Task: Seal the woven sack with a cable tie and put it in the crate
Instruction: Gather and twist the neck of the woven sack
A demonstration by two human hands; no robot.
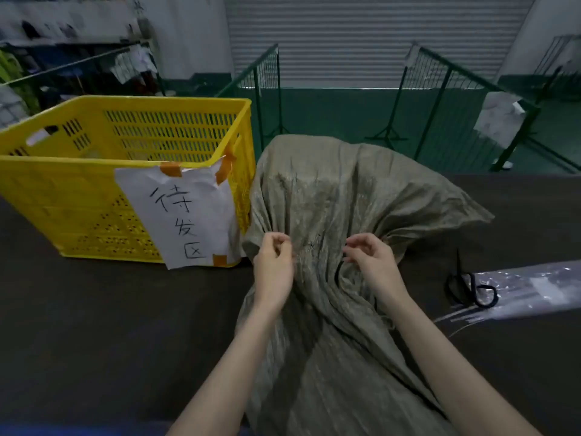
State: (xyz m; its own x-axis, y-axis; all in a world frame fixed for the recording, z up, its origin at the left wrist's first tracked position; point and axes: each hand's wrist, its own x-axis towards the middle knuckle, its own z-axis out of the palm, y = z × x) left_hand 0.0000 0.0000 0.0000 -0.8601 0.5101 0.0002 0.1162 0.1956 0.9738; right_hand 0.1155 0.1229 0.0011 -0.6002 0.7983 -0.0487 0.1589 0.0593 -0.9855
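Note:
The grey-green woven sack (330,196) lies on the dark table, its full end away from me and its neck bunched into folds toward me. My left hand (273,265) rests on the left side of the bunched neck, fingers curled and pinching the fabric. My right hand (372,262) is on the right side of the neck, its fingertips pinching a fold. The yellow slatted crate (94,158) stands to the left of the sack, touching it, with a handwritten paper label taped to its front. No cable tie shows on the sack.
Black-handled scissors (471,287) lie on the table right of the sack. Beside them is a clear plastic bag (528,287) with pale cable ties (456,316) sticking out. Green wire fencing (440,99) and a roller shutter stand beyond the table.

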